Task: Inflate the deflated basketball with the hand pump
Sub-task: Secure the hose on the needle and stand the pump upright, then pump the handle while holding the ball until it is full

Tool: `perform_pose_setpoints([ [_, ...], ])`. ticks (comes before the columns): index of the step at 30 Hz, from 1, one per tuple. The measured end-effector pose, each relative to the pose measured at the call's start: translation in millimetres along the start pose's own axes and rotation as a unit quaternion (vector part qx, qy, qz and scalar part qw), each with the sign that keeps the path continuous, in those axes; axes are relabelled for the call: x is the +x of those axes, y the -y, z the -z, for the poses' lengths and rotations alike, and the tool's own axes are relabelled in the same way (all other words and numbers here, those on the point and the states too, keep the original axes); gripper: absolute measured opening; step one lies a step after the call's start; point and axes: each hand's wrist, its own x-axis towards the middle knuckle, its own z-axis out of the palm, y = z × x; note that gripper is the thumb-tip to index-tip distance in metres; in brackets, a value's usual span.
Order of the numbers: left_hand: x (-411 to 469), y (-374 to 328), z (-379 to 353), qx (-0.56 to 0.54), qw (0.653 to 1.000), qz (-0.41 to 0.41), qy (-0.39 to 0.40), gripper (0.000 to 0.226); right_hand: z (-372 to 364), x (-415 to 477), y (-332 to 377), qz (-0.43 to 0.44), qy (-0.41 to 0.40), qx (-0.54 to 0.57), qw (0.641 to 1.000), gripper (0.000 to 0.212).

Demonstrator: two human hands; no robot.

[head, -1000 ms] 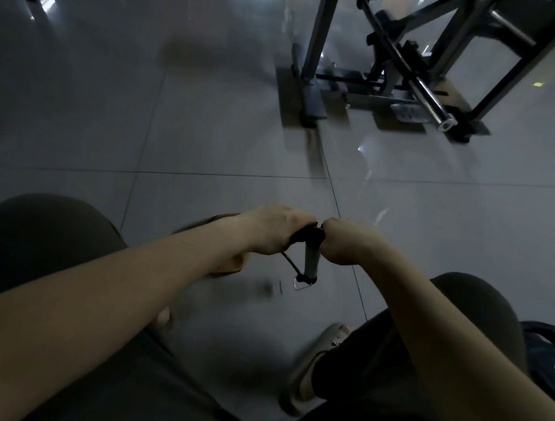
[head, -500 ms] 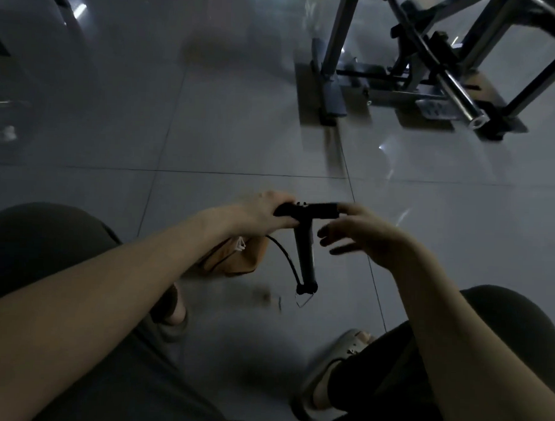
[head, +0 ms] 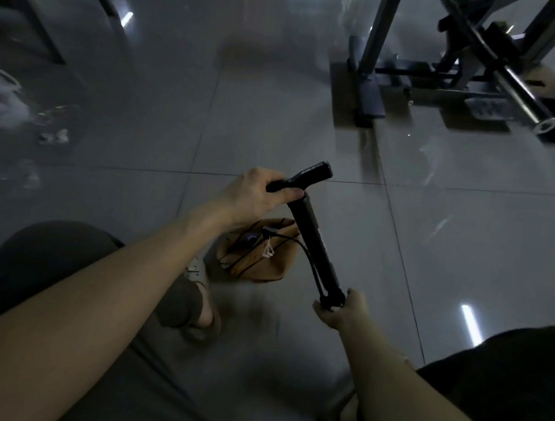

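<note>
My left hand (head: 254, 198) is wrapped tight round the near half of the pump's handle (head: 313, 173), with the thumb pressed along its underside and the other half of the crossbar sticking out bare toward the far right. The pump (head: 314, 243) itself is a slim black tube. It is lifted clear of the floor (head: 304, 132) and tilted, so the handle end is farther from me and the bottom end is nearer and more to the right. My right hand (head: 342, 310) holds that bottom end, with the fingers curled round the foot of the tube from below. A thin black hose (head: 312, 269) leaves the foot of the pump and loops back to the left, toward the basketball (head: 262, 260). The basketball lies slack and crumpled on the floor just left of the tube, an orange-brown heap under my left wrist. The tip of the hose rests over the top of the ball, but in this dim light I cannot tell whether it is plugged in. Something small and white lies on the ball near the hose. My left foot, in a sandal (head: 188, 301), is planted just near and left of the ball. A metal frame (head: 373, 56) stands at the far right.
</note>
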Motion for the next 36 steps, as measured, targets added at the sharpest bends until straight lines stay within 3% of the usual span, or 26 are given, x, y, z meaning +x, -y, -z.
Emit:
perform_pose_setpoints([
  [5,5.4,4.0,3.8,0.004,1.0,0.014,0.02,0.041,12.3,17.7,8.4,0.091,-0.079,-0.23,0.966,0.033],
  [9,8.8,9.9,-6.4,0.012,0.999,0.012,0.05,0.052,27.9,22.2,22.5,0.146,-0.092,-0.262,0.95,0.032],
  [14,0.0,16.3,-49.9,0.078,0.979,0.003,0.186,0.022,39.6,17.6,26.1,0.12,-0.06,-0.243,0.961,0.037],
  [17,-10.1,20.1,-83.2,0.142,0.961,-0.054,0.232,0.021,37.6,-1.0,41.7,0.177,-0.044,-0.305,0.935,0.026],
  [19,-15.3,23.9,-104.7,0.17,0.95,-0.088,0.246,0.021,28.8,-24.9,58.7,0.256,-0.039,-0.399,0.88,0.008],
  [20,-19.0,23.9,-113.4,0.188,0.944,-0.108,0.25,0.019,23.8,-37.6,67.0,0.305,-0.034,-0.462,0.832,0.007],
  [23,-23.5,30.7,-131.7,0.302,0.907,-0.206,0.211,0.019,10.9,-83.9,73.6,0.409,-0.018,-0.666,0.624,0.031],
  [26,-34.1,42.4,-138.9,0.419,0.841,-0.305,0.156,0.028,2.9,-121.8,51.3,0.407,0.041,-0.782,0.47,0.063],
  [29,-51.1,35.0,-140.1,0.57,0.762,-0.297,0.078,0.045,7.6,-134.5,23.7,0.377,0.036,-0.861,0.34,0.062],
  [30,-55.1,33.6,-143.0,0.592,0.746,-0.295,0.077,0.049,11.9,-133.7,16.2,0.378,0.023,-0.873,0.308,0.057],
  [32,-58.1,35.6,-151.7,0.591,0.748,-0.277,0.122,0.051,19.8,-131.3,3.2,0.379,-0.002,-0.887,0.264,0.056],
  [34,-56.9,35.4,-153.2,0.579,0.757,-0.272,0.132,0.045,25.6,-119.2,-6.3,0.395,-0.026,-0.885,0.244,0.054],
  [36,-58.2,34.8,-151.7,0.551,0.772,-0.287,0.136,0.04,25.7,-105.9,-12.6,0.41,-0.05,-0.877,0.247,0.048],
])
